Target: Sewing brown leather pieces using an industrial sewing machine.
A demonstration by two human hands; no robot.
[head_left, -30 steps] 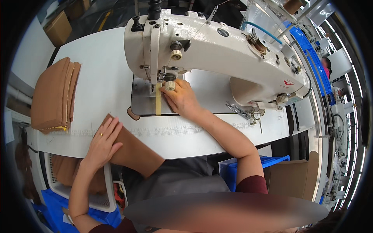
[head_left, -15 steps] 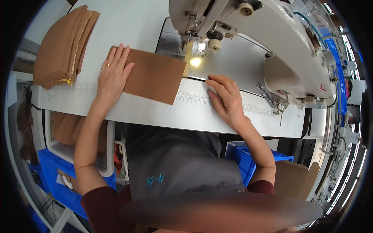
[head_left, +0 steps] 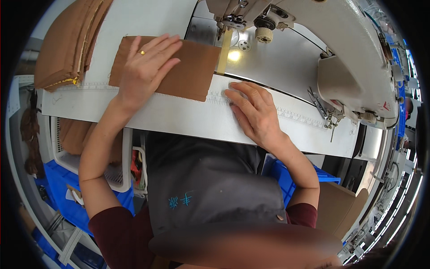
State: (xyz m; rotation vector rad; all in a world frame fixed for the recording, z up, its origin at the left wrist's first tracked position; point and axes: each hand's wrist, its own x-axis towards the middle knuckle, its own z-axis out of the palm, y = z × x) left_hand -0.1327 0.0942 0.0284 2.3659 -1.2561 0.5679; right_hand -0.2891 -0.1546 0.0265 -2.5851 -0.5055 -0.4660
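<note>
Fingers slightly spread, the left hand (head_left: 145,71) lay palm-down on a brown, rectangular fabric panel (head_left: 195,69), while the right hand (head_left: 256,111), loosely curled and seemingly empty, was over the smooth white tabletop (head_left: 188,115) to its right. Light palm pressure would probably have kept the panel smooth beside the straight, pale yellow strip (head_left: 223,60) ahead of the right fingertips. Earlier, the left hand was nearer the panel's left end.

White table (head_left: 188,120), flat brown piece (head_left: 193,69), brown stack (head_left: 65,45), sewing machine (head_left: 342,33)
</note>
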